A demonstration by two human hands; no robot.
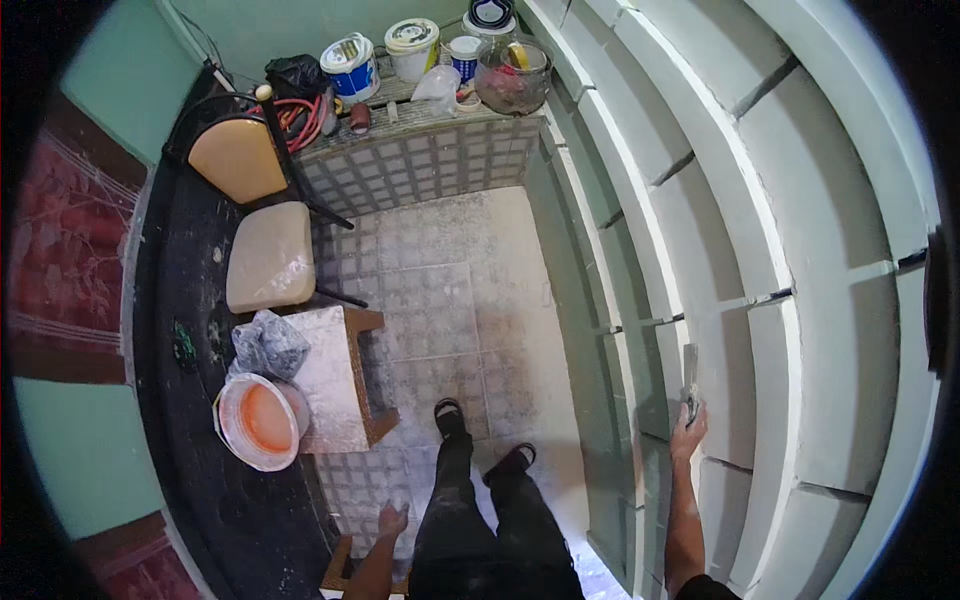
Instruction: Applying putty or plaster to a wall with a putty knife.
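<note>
My right hand (688, 432) grips a putty knife (690, 372). Its flat metal blade points away from me along a white ledge (668, 275) of the stepped wall on the right; whether the blade touches the ledge is hard to tell. Low in front of me, beside my left leg, my left hand (393, 518) hangs above the tiled floor, holding nothing visible, its dusty fingers loosely apart. The wall carries several pale green and white bands (720, 290) with dark gaps at their joints.
At the left, a white bucket (232, 432) with an orange inside stands beside a dusty stool (325, 375) bearing a crumpled bag (270, 343). A padded chair (270, 258) stands beyond. Tubs (412, 50), a cloudy basin (513, 78) and a red hose (305, 125) occupy the far ledge.
</note>
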